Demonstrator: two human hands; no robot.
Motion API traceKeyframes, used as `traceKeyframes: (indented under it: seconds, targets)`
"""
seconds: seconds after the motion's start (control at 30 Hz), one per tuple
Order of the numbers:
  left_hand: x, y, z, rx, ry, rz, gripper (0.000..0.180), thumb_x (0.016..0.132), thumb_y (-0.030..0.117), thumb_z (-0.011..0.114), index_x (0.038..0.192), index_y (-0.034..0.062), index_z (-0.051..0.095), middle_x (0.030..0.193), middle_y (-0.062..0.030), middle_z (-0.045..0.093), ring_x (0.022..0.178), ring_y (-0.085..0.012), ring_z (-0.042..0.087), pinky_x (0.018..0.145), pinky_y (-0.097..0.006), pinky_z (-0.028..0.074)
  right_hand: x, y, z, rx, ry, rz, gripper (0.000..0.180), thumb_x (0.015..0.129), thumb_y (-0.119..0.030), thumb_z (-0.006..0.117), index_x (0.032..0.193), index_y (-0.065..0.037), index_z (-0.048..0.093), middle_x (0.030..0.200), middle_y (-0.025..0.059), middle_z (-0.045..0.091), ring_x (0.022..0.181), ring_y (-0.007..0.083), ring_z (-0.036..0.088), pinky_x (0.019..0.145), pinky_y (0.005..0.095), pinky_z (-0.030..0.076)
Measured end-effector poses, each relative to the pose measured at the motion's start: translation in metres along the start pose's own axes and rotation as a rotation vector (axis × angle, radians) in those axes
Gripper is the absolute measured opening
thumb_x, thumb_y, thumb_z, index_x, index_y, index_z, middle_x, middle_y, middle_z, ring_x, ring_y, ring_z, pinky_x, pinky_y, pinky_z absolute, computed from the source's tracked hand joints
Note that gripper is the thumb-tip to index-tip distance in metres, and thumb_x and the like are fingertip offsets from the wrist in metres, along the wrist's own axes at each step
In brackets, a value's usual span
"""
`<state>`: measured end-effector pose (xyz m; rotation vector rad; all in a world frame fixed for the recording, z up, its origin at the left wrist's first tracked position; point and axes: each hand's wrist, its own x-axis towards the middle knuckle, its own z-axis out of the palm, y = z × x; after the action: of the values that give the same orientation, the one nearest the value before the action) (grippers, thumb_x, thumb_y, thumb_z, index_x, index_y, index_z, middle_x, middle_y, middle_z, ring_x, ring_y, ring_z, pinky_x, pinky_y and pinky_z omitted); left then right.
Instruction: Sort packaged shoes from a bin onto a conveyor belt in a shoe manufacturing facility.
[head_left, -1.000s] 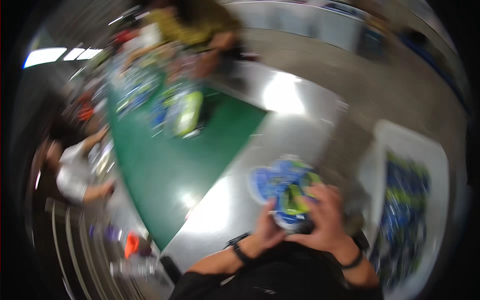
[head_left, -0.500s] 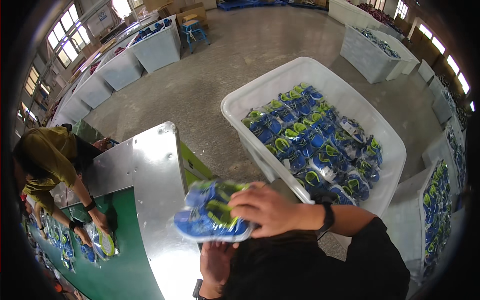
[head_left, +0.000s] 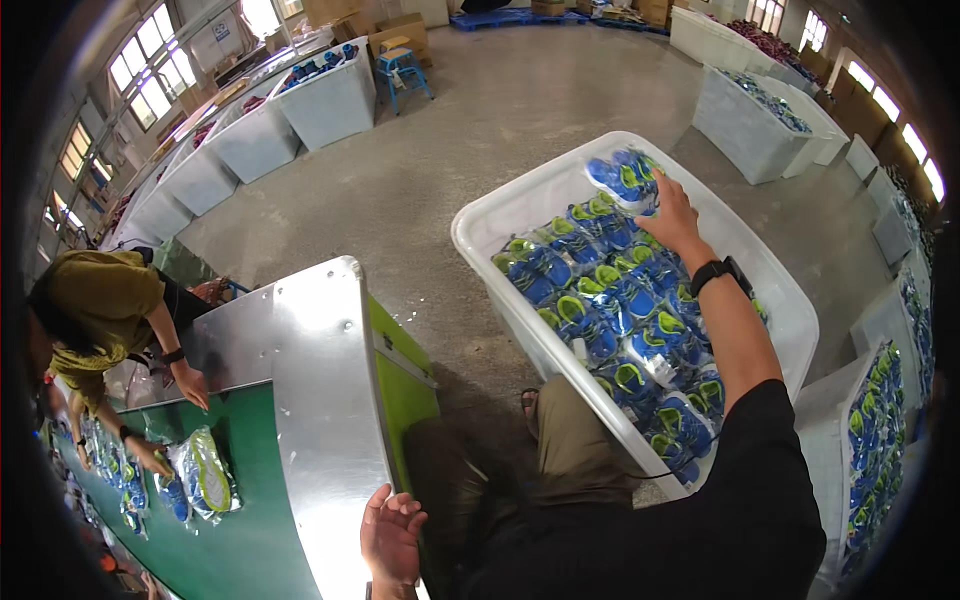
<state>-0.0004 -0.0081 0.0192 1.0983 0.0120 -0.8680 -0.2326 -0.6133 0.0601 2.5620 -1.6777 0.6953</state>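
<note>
Bagged shoes now over bin

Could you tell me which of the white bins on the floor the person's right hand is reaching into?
The right hand reaches into the nearest white bin, beside the person's knee and packed with bagged blue-and-green shoes; the others stand farther off.

Grey concrete floor, bright windows on the left wall, a blue stool

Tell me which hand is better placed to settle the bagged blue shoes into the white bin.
Probably the right hand: it reaches over the white bin, on the bagged blue shoes. The left hand rests open on the metal table.
</note>
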Motion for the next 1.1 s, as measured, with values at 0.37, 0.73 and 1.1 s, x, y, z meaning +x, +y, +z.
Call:
traceKeyframes:
  seconds: [0.37,0.73,1.1]
  targets:
    - [0.003,0.08,-0.057,-0.003,0.312,0.108,0.033,0.097,0.026,0.062,0.121,0.0044,0.061,0.089,-0.0011,0.062,0.087,-0.0152,0.061,0.082,-0.032,0.05,-0.185,-0.095,0.157,0.68,-0.316,-0.317,0.071,0.082,-0.02,0.078,0.144,-0.003,0.049,0.14,0.0227,0.054,0.132,0.0376,0.05,0.112,0.0458,0.039]
    - [0.06,0.148,-0.186,0.563,0.613,0.548,0.047,0.093,0.022,0.07,0.132,-0.0026,0.061,0.128,-0.0142,0.066,0.118,-0.02,0.06,0.103,-0.034,0.045,-0.237,-0.134,0.135,0.385,-0.281,-0.397,0.068,0.08,-0.005,0.072,0.143,-0.004,0.045,0.142,0.0191,0.043,0.133,0.0408,0.045,0.11,0.0453,0.039]
    - [0.149,0.182,-0.309,1.475,1.176,0.364,0.091,0.083,0.042,0.074,0.155,0.0047,0.033,0.159,-0.0193,0.036,0.149,-0.0406,0.029,0.119,-0.056,0.024,-0.242,-0.132,0.134,0.254,-0.266,-0.365,0.073,0.079,-0.004,0.073,0.145,-0.004,0.043,0.143,0.0213,0.041,0.133,0.0439,0.043,0.107,0.0473,0.041]
